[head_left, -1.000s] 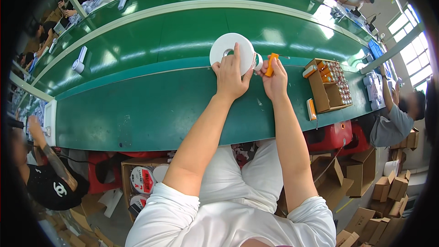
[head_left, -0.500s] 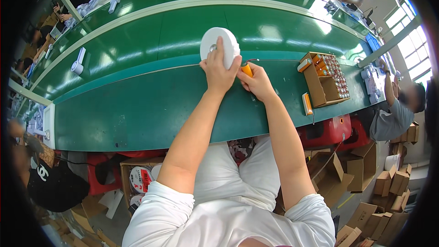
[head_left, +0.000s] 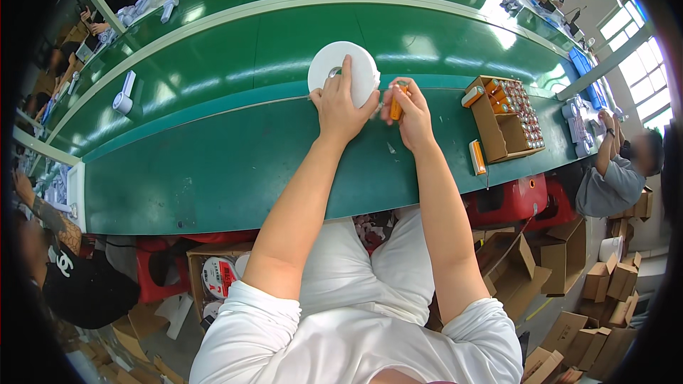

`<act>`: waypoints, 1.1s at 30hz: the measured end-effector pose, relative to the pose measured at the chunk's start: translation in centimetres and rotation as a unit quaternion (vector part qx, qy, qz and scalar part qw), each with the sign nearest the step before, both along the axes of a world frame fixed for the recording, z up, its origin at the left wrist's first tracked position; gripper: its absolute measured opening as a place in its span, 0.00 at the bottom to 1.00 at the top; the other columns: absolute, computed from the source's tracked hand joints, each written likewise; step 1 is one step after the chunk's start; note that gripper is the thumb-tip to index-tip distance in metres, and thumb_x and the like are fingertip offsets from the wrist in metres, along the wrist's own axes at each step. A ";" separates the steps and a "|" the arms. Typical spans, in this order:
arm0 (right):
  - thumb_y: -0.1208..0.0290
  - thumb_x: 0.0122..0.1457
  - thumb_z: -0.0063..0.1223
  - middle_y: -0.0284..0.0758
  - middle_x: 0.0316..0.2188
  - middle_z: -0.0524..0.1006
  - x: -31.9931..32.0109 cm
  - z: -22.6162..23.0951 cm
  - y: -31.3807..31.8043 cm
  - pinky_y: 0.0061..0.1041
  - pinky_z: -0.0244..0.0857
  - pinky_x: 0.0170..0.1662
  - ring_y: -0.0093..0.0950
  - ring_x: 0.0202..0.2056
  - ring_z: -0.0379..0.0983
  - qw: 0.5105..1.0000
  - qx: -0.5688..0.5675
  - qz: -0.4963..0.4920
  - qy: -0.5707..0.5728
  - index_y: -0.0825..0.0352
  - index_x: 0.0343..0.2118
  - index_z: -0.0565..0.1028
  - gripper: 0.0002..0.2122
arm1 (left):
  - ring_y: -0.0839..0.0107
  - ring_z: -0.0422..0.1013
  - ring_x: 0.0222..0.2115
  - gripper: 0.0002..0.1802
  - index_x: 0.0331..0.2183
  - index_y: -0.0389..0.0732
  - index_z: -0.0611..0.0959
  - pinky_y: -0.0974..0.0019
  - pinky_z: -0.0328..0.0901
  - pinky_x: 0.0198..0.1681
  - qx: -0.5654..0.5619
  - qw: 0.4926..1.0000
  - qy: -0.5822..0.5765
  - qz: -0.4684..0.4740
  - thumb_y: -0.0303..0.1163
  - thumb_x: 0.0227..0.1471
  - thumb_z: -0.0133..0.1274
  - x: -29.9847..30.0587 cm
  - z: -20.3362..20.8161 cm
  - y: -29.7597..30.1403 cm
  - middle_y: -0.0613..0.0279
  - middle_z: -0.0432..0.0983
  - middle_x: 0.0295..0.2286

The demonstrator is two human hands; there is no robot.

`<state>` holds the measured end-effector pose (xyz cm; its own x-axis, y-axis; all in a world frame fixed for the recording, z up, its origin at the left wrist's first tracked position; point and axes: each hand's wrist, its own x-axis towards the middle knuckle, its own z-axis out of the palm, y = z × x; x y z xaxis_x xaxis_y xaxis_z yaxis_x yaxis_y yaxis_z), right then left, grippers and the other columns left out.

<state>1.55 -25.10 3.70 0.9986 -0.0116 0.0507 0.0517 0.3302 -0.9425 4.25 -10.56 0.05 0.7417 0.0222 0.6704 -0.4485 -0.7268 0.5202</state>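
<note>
While its broad white face is turned up toward the head camera, the white roll (head_left: 359,64) shows as a thick, smooth disc with a round hole at its centre, a greyish ring lining that hole, and a slightly ragged right edge. It sits over the far side of the near green tabletop (head_left: 178,163); whether it touches the surface below, I cannot tell. The left hand (head_left: 341,110) grips it from the near side, index finger stretched across the face beside the hole, thumb at the lower right edge. Just right of the roll, and apart from it, the right hand (head_left: 413,110) has its fingers closed around an orange cylinder (head_left: 396,107), slim, bright and partly covered by those slightly blurred fingers. Farther right stands an open brown carton (head_left: 489,129) partly filled with orange cylindrical cells (head_left: 506,91), one orange-and-white piece (head_left: 477,158) lying just beside it.
</note>
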 end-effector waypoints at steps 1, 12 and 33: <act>0.60 0.68 0.43 0.29 0.23 0.68 0.3 -0.3 -0.7 0.18 0.54 0.22 0.20 0.21 0.62 0.999 -0.039 0.004 -0.008 0.64 0.32 0.70 0.13 | 0.59 0.69 0.44 0.47 0.61 0.37 0.64 0.53 0.50 0.43 0.000 1.000 0.000 0.000 0.52 0.45 0.58 0.0 0.1 -0.1 0.56 0.74 0.36; 0.50 0.69 0.35 0.30 0.24 0.67 0.5 -0.5 -1.4 0.19 0.54 0.24 0.20 0.23 0.63 0.996 0.058 0.000 0.061 0.65 0.31 0.71 0.22 | 0.60 0.69 0.43 0.47 0.60 0.38 0.65 0.54 0.51 0.42 0.026 0.999 0.014 -0.020 0.52 0.43 0.59 -0.2 0.2 -0.2 0.58 0.75 0.34; 0.69 0.58 0.58 0.33 0.34 0.79 1.2 -1.9 -1.8 0.20 0.67 0.40 0.19 0.35 0.73 0.976 -0.201 -0.059 -0.066 0.76 0.46 0.78 0.16 | 0.68 0.69 0.35 0.45 0.58 0.42 0.71 0.58 0.49 0.37 0.105 0.994 -0.027 -0.011 0.50 0.41 0.63 -0.6 0.2 -0.1 0.66 0.72 0.29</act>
